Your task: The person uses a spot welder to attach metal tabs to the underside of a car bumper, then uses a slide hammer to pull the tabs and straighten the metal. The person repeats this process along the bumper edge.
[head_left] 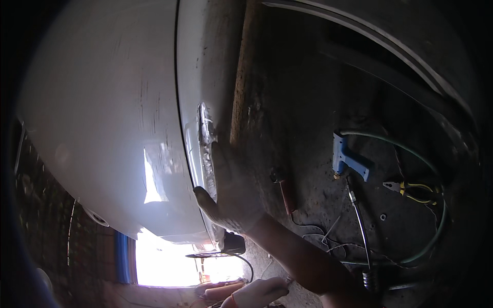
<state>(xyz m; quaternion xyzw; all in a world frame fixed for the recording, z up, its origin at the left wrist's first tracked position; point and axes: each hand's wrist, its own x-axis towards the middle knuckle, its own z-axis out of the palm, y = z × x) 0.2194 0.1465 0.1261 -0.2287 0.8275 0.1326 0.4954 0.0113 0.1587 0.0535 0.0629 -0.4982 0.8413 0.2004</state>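
Note:
A pale car body panel (113, 102) fills the left, with dark scratches and a seam down its right side. Along the sill beside that seam runs a rough, bare-looking patch (206, 149). My right hand (233, 203), in a light glove, lies against the sill just below the patch. Its thumb rests near the seam, and its other fingers stretch up the shaded side, holding nothing I can see. Low in the picture, my left hand (259, 293), also gloved, has its fingers together and bent. Anything within it is hidden.
On the dark floor to the right lie a blue pistol-shaped tool (340, 154), a green hose (434, 169), yellow-handled pliers (416, 189) and a small metal ring (383, 217). A reddish-bodied tool (286, 195) with a cord lies nearer. A metal-ended cable (361, 220) crosses the floor.

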